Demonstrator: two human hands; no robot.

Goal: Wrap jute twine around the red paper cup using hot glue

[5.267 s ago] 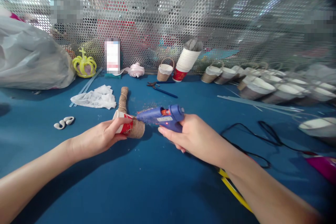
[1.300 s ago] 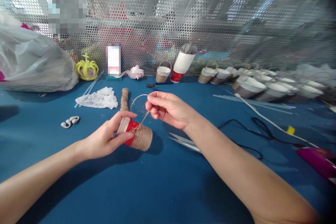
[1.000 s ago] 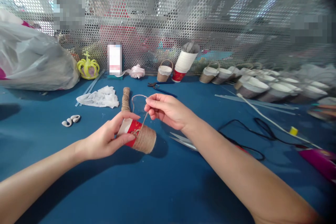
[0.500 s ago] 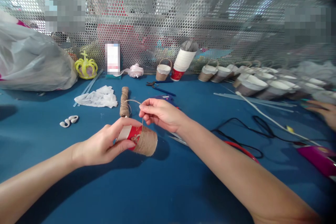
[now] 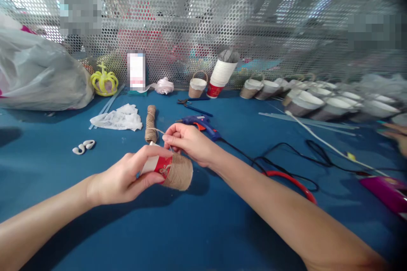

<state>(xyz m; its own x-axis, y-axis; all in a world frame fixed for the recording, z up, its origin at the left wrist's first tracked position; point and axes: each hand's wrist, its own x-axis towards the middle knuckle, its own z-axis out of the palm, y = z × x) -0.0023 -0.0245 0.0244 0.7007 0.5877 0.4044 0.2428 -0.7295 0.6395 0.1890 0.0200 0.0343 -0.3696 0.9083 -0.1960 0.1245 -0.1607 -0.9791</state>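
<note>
A red and white paper cup (image 5: 179,172) lies tilted on its side in the air, its lower part wound with brown twine. My left hand (image 5: 132,173) is closed around the cup's uncovered upper part. Just above the cup, my right hand (image 5: 182,139) pinches the twine (image 5: 158,130) between thumb and fingers. That strand runs left to a twine spool (image 5: 151,123) standing on the table. Behind my right hand lies a blue glue gun (image 5: 200,123) with an orange trigger.
Pliers (image 5: 193,105), crumpled white fabric (image 5: 117,117) and white curled pieces (image 5: 84,147) lie around. Behind stand a small twine basket (image 5: 197,87) and stacked cups (image 5: 222,72). Several covered cups (image 5: 305,102) fill the right; another person's hand (image 5: 397,133) shows there. Black cable (image 5: 286,146) crosses the table.
My right hand has moved down and slightly left, closer to the cup, with the twine in its fingers. The glue gun shows more fully. The cup has shifted slightly.
</note>
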